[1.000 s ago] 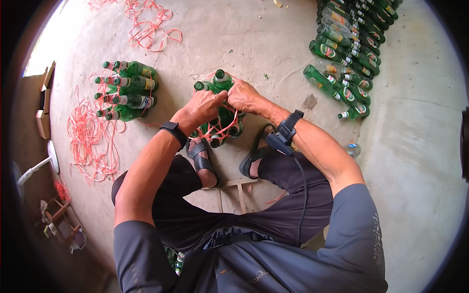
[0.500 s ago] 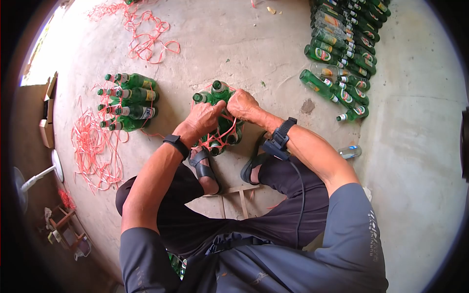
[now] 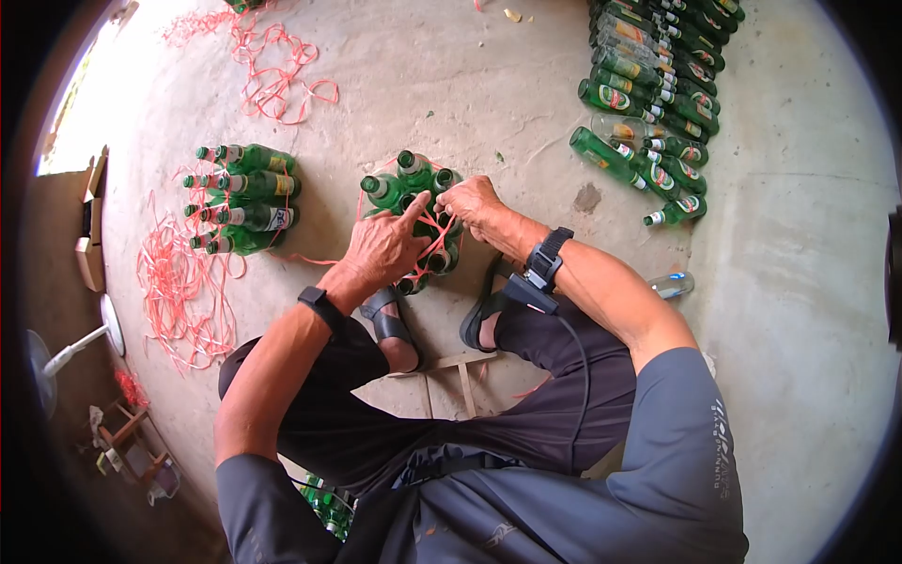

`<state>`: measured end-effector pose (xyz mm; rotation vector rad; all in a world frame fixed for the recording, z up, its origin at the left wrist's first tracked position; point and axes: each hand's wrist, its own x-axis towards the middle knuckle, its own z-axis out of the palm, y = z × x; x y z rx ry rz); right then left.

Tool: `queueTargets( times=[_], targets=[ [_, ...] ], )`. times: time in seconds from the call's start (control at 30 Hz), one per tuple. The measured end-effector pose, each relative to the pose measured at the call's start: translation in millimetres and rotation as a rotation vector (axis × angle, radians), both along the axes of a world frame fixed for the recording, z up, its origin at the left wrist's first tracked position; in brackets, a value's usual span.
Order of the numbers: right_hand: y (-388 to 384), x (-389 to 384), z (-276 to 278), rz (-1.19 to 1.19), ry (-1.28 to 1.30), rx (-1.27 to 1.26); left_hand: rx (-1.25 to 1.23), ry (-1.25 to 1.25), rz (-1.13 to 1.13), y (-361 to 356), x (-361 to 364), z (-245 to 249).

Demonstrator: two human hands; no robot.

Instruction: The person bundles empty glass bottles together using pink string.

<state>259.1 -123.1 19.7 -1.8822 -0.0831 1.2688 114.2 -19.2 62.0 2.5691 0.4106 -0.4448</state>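
A cluster of upright green glass bottles [image 3: 413,169] stands on the floor between my feet, with pink plastic strap [image 3: 435,226] around it and across its tops. My left hand [image 3: 381,246] lies over the cluster's near left side, index finger stretched out over the bottle necks and thumb apart from it. On the right side, my right hand [image 3: 473,204] has its fingers pinched together on the strap. Both hands hide part of the bottles, and the strap ends cannot be made out.
A strapped bottle bundle [image 3: 249,197] stands to the left, beside a tangled heap of pink strap [image 3: 183,291]. More loose strap [image 3: 277,75] lies farther back. Rows of lying bottles [image 3: 658,94] run along the right wall. A clear bottle [image 3: 672,285] lies near my right elbow.
My left hand has drawn back to the left and its index finger has straightened. My right hand stays near the cluster's right side. More of the bottle tops and crossing strap shows between the hands.
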Motion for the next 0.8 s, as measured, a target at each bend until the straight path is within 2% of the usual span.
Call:
queueTargets(
  times=[0.07, 0.13, 0.2, 0.33, 0.4, 0.6, 0.67, 0.8],
  targets=[
    [-4, 2, -9, -0.067, 0.103, 0.093, 0.134, -0.280, -0.029, -9, -10, 6],
    [-5, 0, -9, -0.125, 0.133, 0.171, 0.153, -0.410, -0.089, -23, -13, 8],
    [-5, 0, -9, -0.074, 0.125, 0.068, 0.137, -0.221, -0.105, -41, -17, 4],
    [-6, -3, -18, -0.129, 0.145, 0.041, 0.222, -0.234, 0.011, -60, -17, -21],
    [-8, -4, -17, -0.154, 0.145, 0.057, 0.245, -0.284, -0.005, -64, -20, -26],
    [-12, -9, -18, -0.244, 0.163, 0.098, 0.244, -0.305, -0.143, -57, -24, -24],
    [-12, -9, -20, -0.351, 0.196, 0.118, 0.240, -0.281, -0.198, -49, -23, -20],
    [-14, -7, -22, -0.371, 0.223, 0.089, 0.248, -0.362, -0.254, -37, -28, -20]
  ],
)
